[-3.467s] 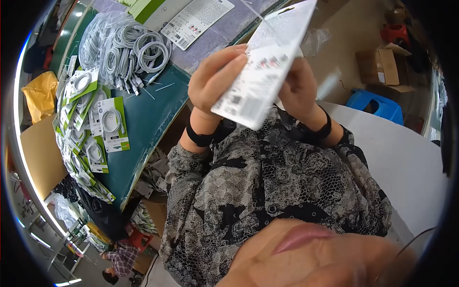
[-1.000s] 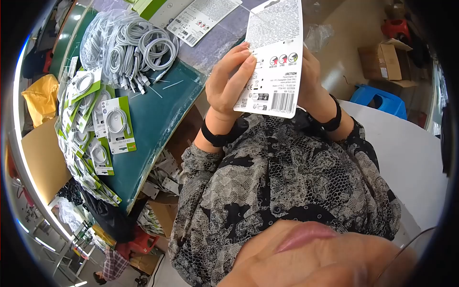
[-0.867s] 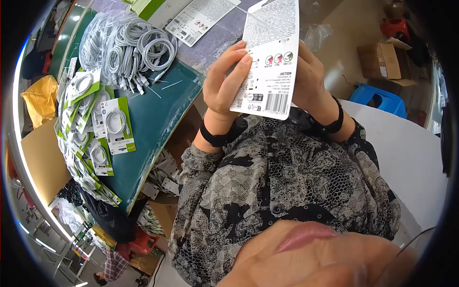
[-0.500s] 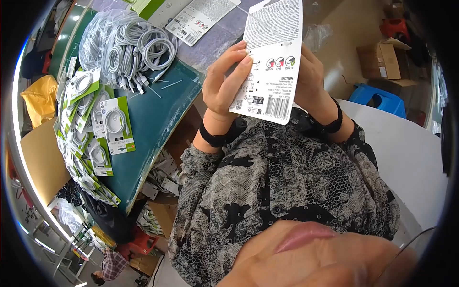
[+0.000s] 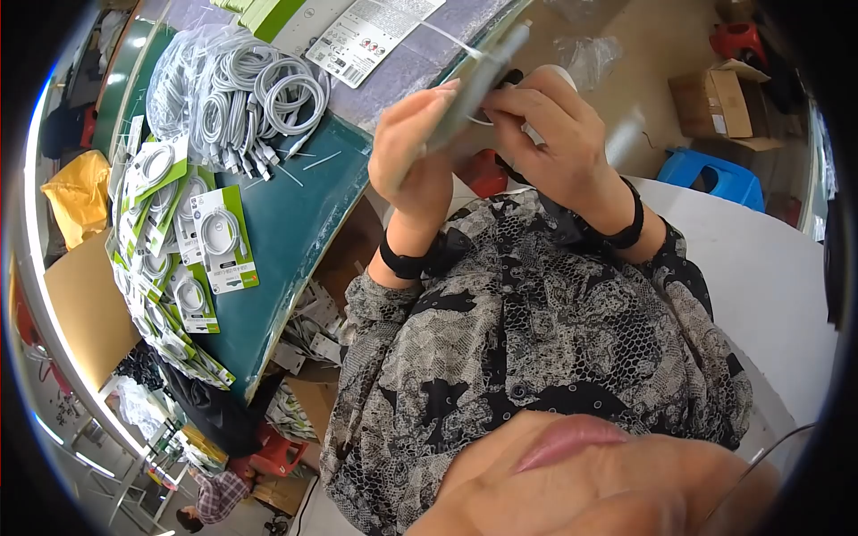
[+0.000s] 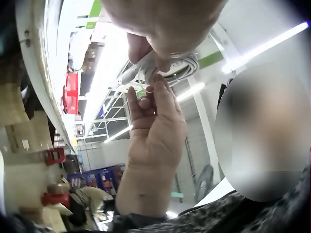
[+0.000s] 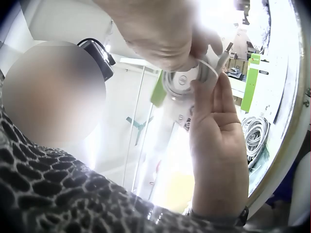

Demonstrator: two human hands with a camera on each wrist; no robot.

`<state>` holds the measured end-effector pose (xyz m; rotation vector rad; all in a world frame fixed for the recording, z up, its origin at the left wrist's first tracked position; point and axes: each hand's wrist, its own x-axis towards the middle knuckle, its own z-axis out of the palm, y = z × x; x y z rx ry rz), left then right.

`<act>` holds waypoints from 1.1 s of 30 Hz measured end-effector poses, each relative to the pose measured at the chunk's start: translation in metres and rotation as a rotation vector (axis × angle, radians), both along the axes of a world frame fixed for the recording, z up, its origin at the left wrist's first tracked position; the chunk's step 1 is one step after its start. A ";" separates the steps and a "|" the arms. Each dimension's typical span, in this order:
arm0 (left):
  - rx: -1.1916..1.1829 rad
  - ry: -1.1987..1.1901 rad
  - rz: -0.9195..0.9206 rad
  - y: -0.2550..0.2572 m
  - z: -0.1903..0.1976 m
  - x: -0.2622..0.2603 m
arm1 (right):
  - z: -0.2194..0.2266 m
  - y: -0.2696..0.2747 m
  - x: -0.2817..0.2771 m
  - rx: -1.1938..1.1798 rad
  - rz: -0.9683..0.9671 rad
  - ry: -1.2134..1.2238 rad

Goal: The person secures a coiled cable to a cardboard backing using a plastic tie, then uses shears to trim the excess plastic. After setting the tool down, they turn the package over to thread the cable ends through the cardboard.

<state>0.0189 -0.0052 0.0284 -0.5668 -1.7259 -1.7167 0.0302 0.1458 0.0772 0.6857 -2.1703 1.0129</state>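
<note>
In the head view the blister card (image 5: 469, 89) is held up almost edge-on. My left hand (image 5: 407, 152) grips its near side. On the other side, my right hand (image 5: 559, 129) has its fingertips together at a white cable. The right wrist view shows the coiled white cable (image 7: 182, 85) on the card, the left thumb against the coil and the right fingers (image 7: 160, 36) over its top; a plug end (image 7: 224, 57) sticks out beside them. Both hands also meet at the coil (image 6: 187, 68) in the left wrist view. A thin white strand (image 5: 438, 29) reaches toward the card.
On the green table (image 5: 281, 219) are a bagged heap of white cables (image 5: 237, 98) and many packed cable cards (image 5: 161, 241). Another card (image 5: 366, 40) lies by a green-and-white box (image 5: 308, 22). A blue stool (image 5: 715, 179) and a cardboard box (image 5: 715, 107) stand at right.
The card's printed back faced the camera before; now the card is turned almost edge-on. My right hand, mostly hidden behind it earlier, now shows with its fingertips at the cable.
</note>
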 end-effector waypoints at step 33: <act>0.484 -0.323 -0.207 0.000 -0.008 0.001 | 0.009 -0.010 -0.007 0.135 -0.069 0.016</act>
